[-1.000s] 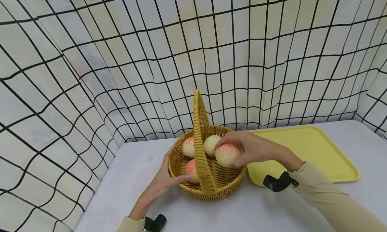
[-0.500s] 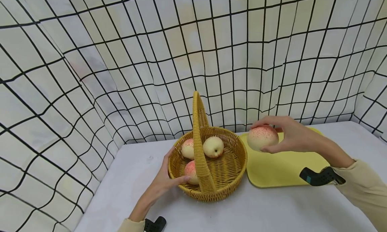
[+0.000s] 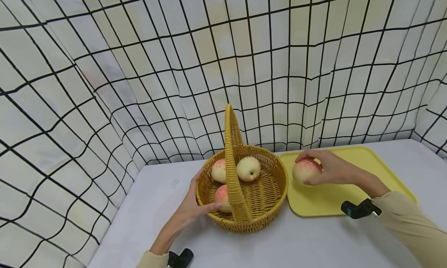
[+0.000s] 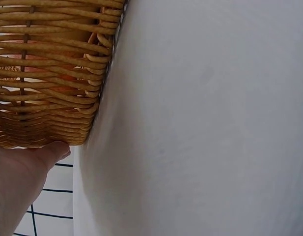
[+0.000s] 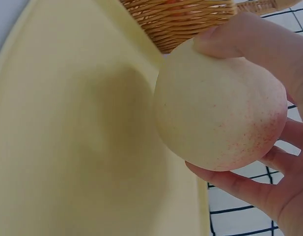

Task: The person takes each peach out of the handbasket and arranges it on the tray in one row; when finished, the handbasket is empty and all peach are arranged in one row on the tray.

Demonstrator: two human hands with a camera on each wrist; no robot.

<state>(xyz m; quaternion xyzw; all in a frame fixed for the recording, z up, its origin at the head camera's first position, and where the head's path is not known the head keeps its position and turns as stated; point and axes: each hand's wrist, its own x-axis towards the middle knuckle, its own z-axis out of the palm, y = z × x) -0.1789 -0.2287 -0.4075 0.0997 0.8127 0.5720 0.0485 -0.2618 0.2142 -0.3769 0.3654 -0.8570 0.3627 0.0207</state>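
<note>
right fingers (image 5: 234, 184) grip peach (image 5: 215, 108); basket peaches (image 3: 248, 168) clear only from head

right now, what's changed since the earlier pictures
The right hand moved the round cream-and-pink peach rightward, from the round tan wicker basket to over the flat yellow rectangular tray, then lowered it, still gripped. The left hand still holds the basket; three other peaches remain inside.
</note>
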